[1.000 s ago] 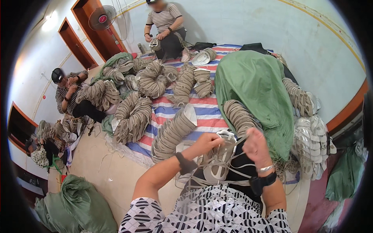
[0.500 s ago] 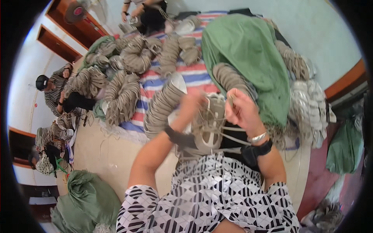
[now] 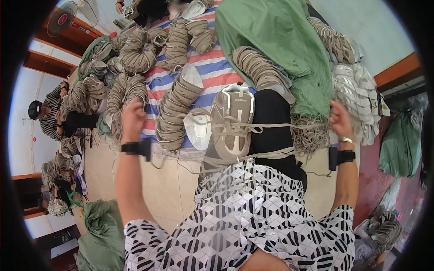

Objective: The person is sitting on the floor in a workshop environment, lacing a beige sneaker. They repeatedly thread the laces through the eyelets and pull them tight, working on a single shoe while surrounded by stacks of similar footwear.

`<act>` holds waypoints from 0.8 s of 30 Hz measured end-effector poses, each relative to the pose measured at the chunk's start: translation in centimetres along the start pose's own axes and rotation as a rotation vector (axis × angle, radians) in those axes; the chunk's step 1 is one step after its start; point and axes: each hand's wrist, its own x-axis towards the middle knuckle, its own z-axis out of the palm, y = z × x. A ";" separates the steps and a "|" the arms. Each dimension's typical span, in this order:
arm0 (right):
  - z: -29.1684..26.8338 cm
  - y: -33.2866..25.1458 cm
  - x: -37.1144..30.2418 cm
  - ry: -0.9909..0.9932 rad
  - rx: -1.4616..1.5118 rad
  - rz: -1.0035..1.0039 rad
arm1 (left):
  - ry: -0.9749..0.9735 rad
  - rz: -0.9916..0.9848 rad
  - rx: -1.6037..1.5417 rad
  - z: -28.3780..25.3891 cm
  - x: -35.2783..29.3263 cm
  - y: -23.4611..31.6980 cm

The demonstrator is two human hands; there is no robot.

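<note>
A taupe shoe upper with a light collar lies across my dark-trousered lap. Flat beige laces cross its front and trail over my right thigh. Well left of the upper, my left hand is raised, closed and a little blurred. My right hand is held out on the other side at about the same height, its fingers curled together. Whether a lace end is in either hand cannot be made out. Beside the upper sits a white-lined shoe piece.
Curved stacks of taupe uppers cover a striped sheet. A green cloth drapes over more stacks, with tangled laces below it. A person in stripes sits at the left. A green sack stands at the lower left.
Both hands have moved outward from the upper, left hand to the left and right hand to the right. The upper is now uncovered, its laces lying across it. The view has shifted.
</note>
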 end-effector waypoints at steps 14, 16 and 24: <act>21.3 6.2 -9.0 -0.505 -0.926 -0.338 | -0.568 0.612 1.384 21.5 -13.2 -9.3; 21.2 6.2 -8.4 -0.596 -1.058 -0.203 | -0.567 0.661 1.377 21.6 -13.2 -9.2; 19.9 6.5 -4.6 -0.630 -0.486 0.155 | -0.702 0.022 0.770 20.4 -10.4 -7.7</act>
